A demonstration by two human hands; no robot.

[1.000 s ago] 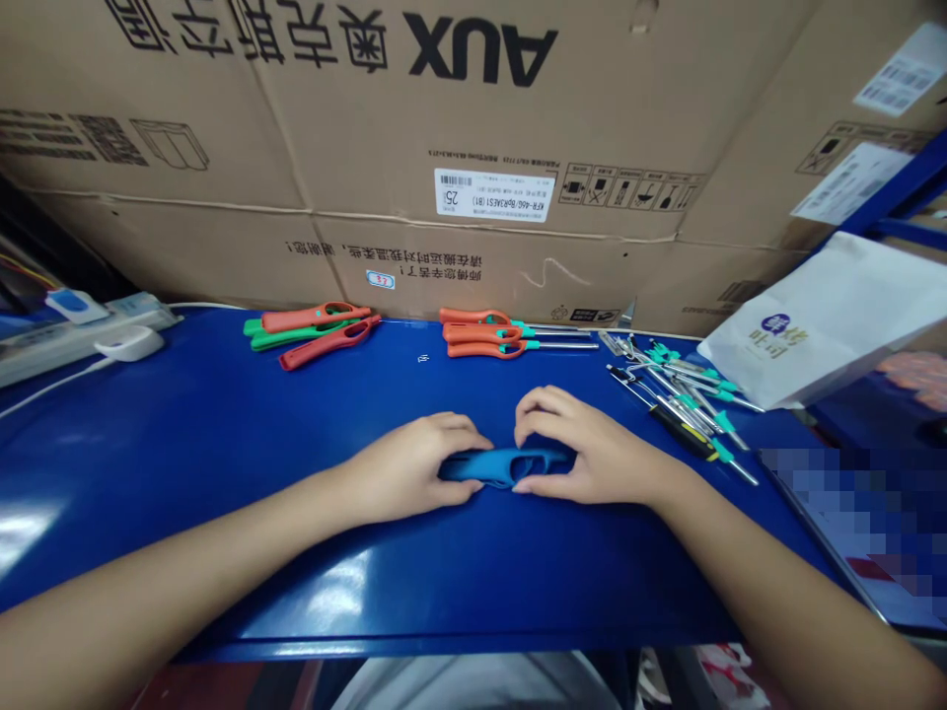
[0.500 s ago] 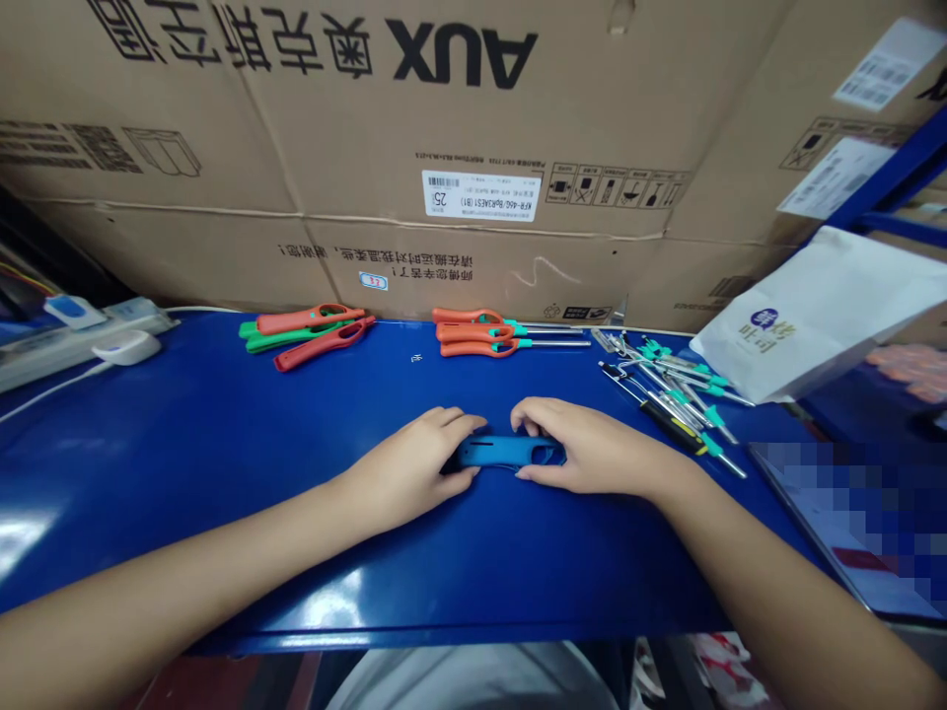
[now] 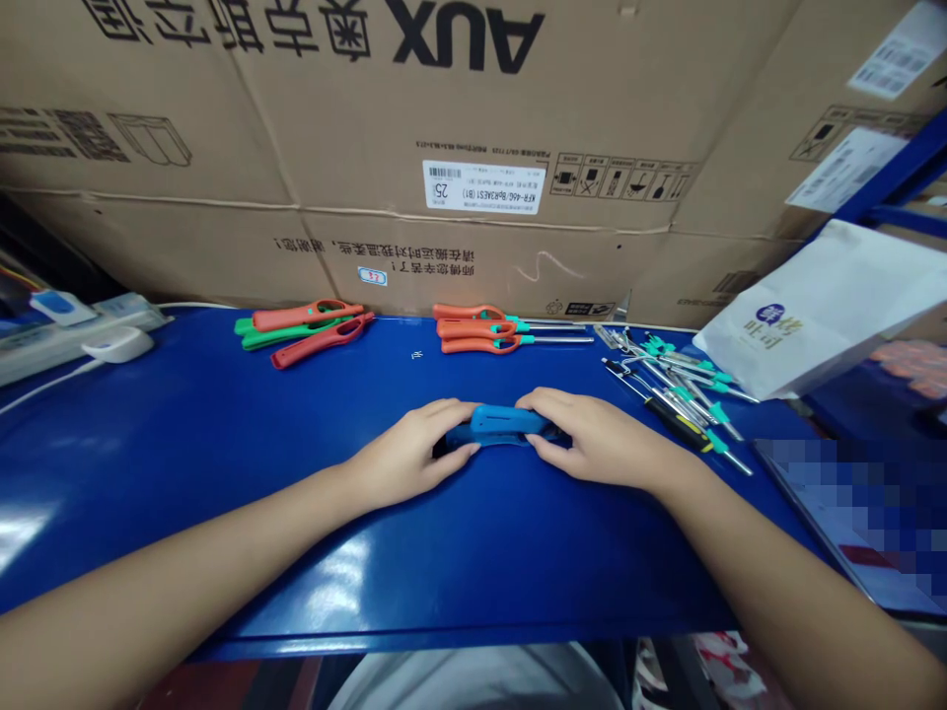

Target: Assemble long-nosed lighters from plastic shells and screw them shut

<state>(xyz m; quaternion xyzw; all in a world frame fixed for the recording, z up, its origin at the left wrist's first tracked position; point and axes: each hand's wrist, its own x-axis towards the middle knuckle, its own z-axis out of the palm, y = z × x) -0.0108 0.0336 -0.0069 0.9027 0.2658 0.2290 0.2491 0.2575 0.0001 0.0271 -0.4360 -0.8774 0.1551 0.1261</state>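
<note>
Between my hands, just above the blue tabletop, is a blue lighter casing (image 3: 509,420). Its upper half sits raised and shifted from the darker lower half, a gap showing at the left. My left hand (image 3: 414,449) grips the left end between thumb and fingers. The right end is held by my right hand (image 3: 603,434), whose fingers partly hide it. Beyond them lie several orange long-necked lighters (image 3: 480,345) with metal tubes. Orange, red and green lighter casings (image 3: 322,345) lie to the left, without tubes.
On the right are a pile of metal lighter tubes (image 3: 685,380) with teal parts, a black-and-yellow screwdriver (image 3: 679,426), a white paper bag (image 3: 821,306) and a tablet-like screen (image 3: 836,523). A large cardboard box (image 3: 332,168) walls off the back. A power strip (image 3: 44,345) lies at left.
The upper half of the blue casing has lifted and slid away from the lower half, opening a gap. Both hands still hold it, slightly turned. My view has shifted a little.
</note>
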